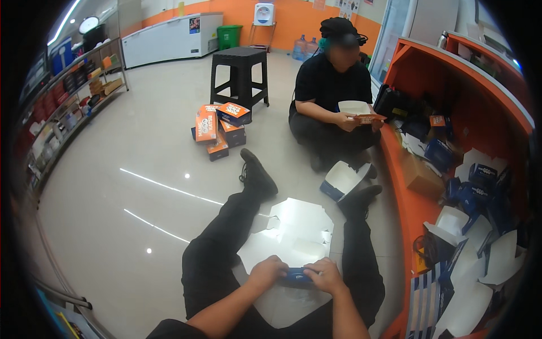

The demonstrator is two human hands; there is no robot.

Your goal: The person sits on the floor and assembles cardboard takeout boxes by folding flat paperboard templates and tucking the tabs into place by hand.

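Left hand (268, 274): closed, fingers bent, gripping the near edge of the white blank (299, 229) at the left end of its blue flap (296, 275).
Right hand (325, 276): closed too, thumb and fingers pinching the same edge at the flap's right end.
Opening: fingers of both hands nearly together on thin card; I cannot see the contact underneath.
Blank: opened out, glossy white face up, in front of the body and between the legs (212, 260); its broad part points away from the person.
Axis: the flap runs left to right across the body; the blank's own long axis I cannot tell from this slanted view.
Sides: cut slots and small tabs show at left and right.
Open box (341, 179): blue outside, white inside, just beside the right shoe (361, 199).
Co-worker (333, 85): seated on the floor beyond, holding a white-lined box (354, 107) with an orange flap.
Pile (206, 127): closed orange-and-blue boxes, beyond the left shoe (258, 176), near a black stool (240, 56).
Shelf (396, 175): orange, at right, crowded with white and blue cartons (468, 288).
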